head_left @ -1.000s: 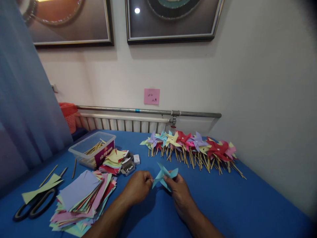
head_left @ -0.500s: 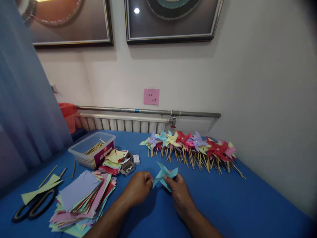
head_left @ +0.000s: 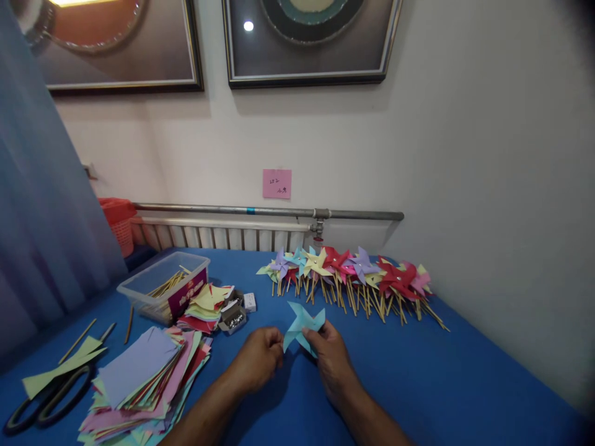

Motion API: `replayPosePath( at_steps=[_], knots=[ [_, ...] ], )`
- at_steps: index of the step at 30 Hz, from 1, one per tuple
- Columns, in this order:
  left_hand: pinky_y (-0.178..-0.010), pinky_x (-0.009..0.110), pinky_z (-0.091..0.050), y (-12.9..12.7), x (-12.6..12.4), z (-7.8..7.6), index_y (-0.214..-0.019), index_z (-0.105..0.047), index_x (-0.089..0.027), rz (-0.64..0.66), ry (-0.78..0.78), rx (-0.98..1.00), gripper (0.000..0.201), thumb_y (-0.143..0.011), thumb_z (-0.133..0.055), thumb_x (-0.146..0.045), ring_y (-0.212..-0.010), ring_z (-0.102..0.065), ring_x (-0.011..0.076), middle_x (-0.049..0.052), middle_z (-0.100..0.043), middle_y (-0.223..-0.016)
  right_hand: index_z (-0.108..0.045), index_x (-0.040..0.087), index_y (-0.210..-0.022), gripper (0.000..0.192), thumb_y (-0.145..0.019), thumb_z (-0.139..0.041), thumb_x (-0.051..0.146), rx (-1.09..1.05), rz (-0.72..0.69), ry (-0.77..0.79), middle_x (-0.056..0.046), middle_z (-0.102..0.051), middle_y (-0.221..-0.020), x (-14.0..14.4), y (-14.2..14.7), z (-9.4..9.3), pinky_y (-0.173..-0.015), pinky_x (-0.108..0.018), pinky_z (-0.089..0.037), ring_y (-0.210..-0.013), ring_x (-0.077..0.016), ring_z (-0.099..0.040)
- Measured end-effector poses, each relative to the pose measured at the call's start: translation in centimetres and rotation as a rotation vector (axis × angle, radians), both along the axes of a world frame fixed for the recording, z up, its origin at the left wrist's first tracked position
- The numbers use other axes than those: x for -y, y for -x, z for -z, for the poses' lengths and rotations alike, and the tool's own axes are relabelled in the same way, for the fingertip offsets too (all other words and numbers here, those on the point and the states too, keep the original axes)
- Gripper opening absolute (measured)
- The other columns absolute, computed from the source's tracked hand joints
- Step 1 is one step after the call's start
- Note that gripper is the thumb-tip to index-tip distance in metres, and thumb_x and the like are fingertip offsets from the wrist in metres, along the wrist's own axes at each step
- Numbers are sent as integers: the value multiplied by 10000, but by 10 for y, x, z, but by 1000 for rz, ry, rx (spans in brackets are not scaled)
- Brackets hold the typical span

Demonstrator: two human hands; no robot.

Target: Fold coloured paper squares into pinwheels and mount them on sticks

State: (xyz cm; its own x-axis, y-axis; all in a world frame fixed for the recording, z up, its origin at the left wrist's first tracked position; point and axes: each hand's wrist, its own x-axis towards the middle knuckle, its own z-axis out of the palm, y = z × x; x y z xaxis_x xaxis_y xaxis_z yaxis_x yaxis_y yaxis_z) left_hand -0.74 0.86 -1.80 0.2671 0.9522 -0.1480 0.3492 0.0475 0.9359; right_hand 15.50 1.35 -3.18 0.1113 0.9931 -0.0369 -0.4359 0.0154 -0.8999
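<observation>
While paper squares (head_left: 139,378) lie stacked at my far left, my left hand (head_left: 258,358) is curled, pinching the pinwheel (head_left: 301,323) at its left tip. My right hand (head_left: 331,360) grips its centre above the blue table (head_left: 441,384); finished pinwheels (head_left: 353,275) lie beyond.

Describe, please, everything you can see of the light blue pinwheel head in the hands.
The pinwheel is thin light blue paper folded into pointed vanes, with no stick visible. It is held just above the blue table, in front of the row of finished pinwheels. The right hand pinches its lower edge; the left hand touches its left tip.
</observation>
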Motion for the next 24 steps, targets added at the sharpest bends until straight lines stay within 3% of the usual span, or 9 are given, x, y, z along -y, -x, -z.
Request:
replayPosePath(
  at_steps=[6,13,24],
  knots=[
    [-489,215,-312,-4,1,4,-725,-531,-180,38,14,49,68,-750,-527,-242,-498,-493,93,-32,-568,-609,-687,191,-885,309,-625,-809,306,51,10,-17,4,-725,-760,-2,-3,1,-643,-288,-475,-634,-172,-612],
    [-562,235,-367,-5,1,6,-697,-529,-181,52,-9,79,130,-735,-575,-296,-552,-495,101,-39,-532,-611,-693,177,-899,315,-630,-804,300,62,3,-32,1,-719,-741,-1,-4,-1,-628,-275,-468,-634,-170,-602],
    [-551,238,-344,-5,0,6,-688,-535,-182,50,-42,60,100,-734,-541,-270,-556,-486,114,-32,-522,-615,-710,181,-891,292,-649,-796,320,44,-37,-1,-19,-740,-760,0,-3,-1,-665,-300,-490,-653,-194,-629]
  ],
)
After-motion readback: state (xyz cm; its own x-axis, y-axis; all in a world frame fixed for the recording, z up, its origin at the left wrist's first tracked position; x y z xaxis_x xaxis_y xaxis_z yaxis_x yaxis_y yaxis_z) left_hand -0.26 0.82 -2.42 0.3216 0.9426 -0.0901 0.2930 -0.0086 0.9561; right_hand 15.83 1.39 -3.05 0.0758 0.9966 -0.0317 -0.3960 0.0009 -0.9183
